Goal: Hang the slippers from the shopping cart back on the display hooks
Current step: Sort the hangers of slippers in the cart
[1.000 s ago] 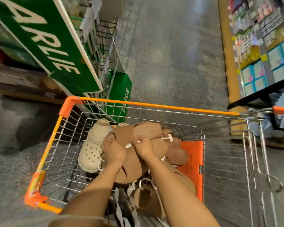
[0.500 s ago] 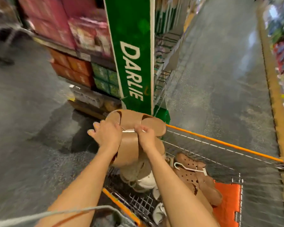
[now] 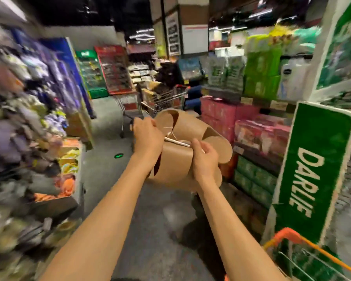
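Observation:
I hold a pair of tan slippers (image 3: 182, 157) on a white plastic hanger (image 3: 176, 141) in front of me at chest height, over the aisle floor. My left hand (image 3: 147, 136) grips the left side of the pair near the hanger. My right hand (image 3: 205, 159) grips the right side, thumb on the hanger bar. Only a corner of the orange-rimmed shopping cart (image 3: 286, 236) shows at the bottom right. A blurred display of hanging footwear and goods (image 3: 26, 126) fills the left side; its hooks cannot be made out.
A green DARLIE sign (image 3: 312, 169) stands at the right beside the cart. Stacked pink and green cartons (image 3: 251, 134) line the right. Another cart with goods (image 3: 162, 100) stands down the aisle. Grey floor (image 3: 150, 230) lies below my arms.
I lifted the tan slippers out of the cart and turned left; the view swung from the cart and the floor to the aisle and the left display.

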Motion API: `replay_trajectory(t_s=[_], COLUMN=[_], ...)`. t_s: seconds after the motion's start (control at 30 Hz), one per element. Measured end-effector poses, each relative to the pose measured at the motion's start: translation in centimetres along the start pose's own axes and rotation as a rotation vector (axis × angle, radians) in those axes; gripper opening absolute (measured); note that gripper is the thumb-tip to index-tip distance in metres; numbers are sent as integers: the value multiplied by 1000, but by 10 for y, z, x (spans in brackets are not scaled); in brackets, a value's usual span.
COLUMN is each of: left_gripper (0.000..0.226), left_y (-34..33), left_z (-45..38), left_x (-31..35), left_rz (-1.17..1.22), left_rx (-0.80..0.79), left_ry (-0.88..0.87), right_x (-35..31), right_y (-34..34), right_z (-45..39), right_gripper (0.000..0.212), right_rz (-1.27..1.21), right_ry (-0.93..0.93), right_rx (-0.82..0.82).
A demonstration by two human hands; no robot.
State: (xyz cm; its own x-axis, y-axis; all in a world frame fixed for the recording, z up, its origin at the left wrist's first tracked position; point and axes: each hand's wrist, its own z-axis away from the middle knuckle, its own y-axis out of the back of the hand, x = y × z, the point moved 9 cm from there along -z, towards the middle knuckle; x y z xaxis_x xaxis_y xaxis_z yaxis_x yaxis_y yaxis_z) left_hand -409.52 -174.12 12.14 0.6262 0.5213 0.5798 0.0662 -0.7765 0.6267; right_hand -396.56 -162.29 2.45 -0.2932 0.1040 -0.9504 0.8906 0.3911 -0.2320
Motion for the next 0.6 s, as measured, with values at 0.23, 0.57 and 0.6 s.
replay_trajectory(t_s=[0.23,0.57,0.6], left_gripper=[31,30,31], left_y=[193,409,426], left_z=[-50,-11,-2], left_x=[-36,-63,-62], left_rz=[-167,-661,-715], left_rx=[388,727,753], left_ry=[-98,-117,-107], right_x=[-75,-138,-141], right_y=[-165,-335,-350], right_z=[50,190,210], right_gripper=[20,33,33], right_rz=[-258,-529,-554], right_ry=[78,15,-21], right_rx=[-241,-659,-725])
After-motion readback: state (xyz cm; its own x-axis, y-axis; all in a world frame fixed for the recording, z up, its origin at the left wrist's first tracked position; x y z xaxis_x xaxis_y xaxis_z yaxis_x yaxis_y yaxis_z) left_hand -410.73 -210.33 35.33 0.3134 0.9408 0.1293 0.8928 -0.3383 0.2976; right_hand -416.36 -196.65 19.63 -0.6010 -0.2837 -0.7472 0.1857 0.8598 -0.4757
